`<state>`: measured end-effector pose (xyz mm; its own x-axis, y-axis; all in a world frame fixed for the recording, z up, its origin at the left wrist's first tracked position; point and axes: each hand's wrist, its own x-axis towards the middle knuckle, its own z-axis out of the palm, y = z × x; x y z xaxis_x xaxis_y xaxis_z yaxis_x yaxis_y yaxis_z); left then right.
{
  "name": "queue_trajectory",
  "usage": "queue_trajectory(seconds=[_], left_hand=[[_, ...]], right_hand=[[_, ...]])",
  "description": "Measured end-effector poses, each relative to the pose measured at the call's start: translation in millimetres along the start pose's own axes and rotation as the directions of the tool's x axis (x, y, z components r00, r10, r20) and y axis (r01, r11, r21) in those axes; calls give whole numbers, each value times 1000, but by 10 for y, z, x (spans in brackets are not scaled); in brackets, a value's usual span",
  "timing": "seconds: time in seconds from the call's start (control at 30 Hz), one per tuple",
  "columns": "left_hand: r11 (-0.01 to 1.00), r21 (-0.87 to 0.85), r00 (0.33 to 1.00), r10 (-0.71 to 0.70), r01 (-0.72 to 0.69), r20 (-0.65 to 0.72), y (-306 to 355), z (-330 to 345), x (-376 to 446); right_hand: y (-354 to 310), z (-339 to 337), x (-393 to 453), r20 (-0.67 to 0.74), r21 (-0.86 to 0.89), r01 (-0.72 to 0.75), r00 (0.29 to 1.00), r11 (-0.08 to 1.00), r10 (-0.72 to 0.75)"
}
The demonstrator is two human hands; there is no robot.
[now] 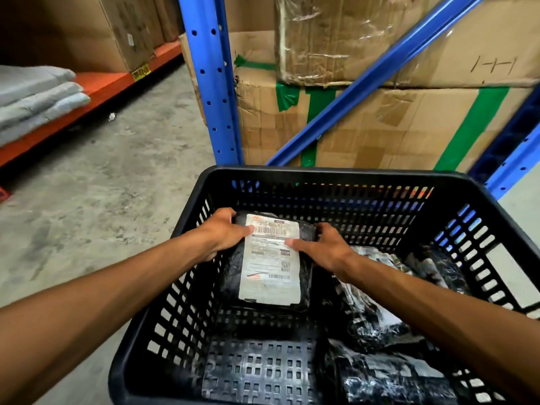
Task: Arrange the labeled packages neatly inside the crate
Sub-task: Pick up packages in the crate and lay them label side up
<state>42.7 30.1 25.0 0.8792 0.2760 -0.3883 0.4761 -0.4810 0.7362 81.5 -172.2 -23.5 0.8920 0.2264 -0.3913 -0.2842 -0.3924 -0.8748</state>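
A black slotted plastic crate [344,174] fills the lower half of the view. In its far left part lies a black-wrapped package with a white shipping label [270,267], label up. My left hand [222,232] grips the package's upper left edge, thumb on the label. My right hand [323,247] holds its upper right edge, thumb also on the label. Other black packages [377,311] lie along the crate's right side, one partly under my right forearm, another [391,378] at the near right corner.
The crate's near left floor [257,369] shows bare grid. Behind the crate stand a blue rack upright [211,80] and taped cardboard boxes [394,127]. To the left are concrete floor [102,185], an orange shelf [96,92] and folded grey pads [35,95].
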Motion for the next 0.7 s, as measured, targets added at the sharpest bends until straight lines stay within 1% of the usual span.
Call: queue_trajectory(seconds=[0.03, 0.07, 0.1, 0.13, 0.2, 0.27, 0.37, 0.43, 0.5, 0.57, 0.63, 0.7], left_hand=[[994, 105, 1000, -8, 10, -24, -8, 24, 40], [972, 233, 1000, -24, 27, -16, -21, 49, 67], [932, 361, 999, -50, 39, 22, -35, 83, 68], [884, 467, 994, -80, 36, 75, -57, 128, 54], [814, 581, 974, -141, 13, 176, -116, 242, 37], [791, 612, 970, -155, 8, 187, -161, 307, 36], [836, 547, 982, -134, 38, 137, -162, 279, 89], [841, 539, 991, -108, 47, 84, -138, 215, 124], [801, 598, 995, -80, 28, 62, -136, 195, 127], [743, 669, 989, -104, 6, 107, -152, 240, 66], [709, 705, 983, -124, -6, 133, -195, 296, 28], [688, 725, 989, -91, -25, 120, -190, 293, -14]], right_hand=[[-46, 44, 58, -42, -42, -30, 999, 999, 29], [-76, 100, 116, -56, -87, -79, 996, 993, 74], [-81, 174, 158, -34, -125, -125, 992, 984, 121], [-46, 260, 183, 21, -160, -157, 987, 975, 162], [101, 442, 160, 124, -231, -192, 967, 954, 225], [225, 536, 141, 127, -266, -187, 966, 946, 227], [287, 530, 197, 49, -219, -160, 983, 962, 175], [265, 511, 191, 26, -204, -139, 989, 969, 147], [260, 523, 142, 36, -214, -121, 991, 969, 132], [243, 547, 79, 61, -292, -117, 988, 949, 140], [179, 528, 30, 109, -356, -106, 982, 928, 155], [65, 417, -37, 180, -448, -41, 974, 893, 136]])
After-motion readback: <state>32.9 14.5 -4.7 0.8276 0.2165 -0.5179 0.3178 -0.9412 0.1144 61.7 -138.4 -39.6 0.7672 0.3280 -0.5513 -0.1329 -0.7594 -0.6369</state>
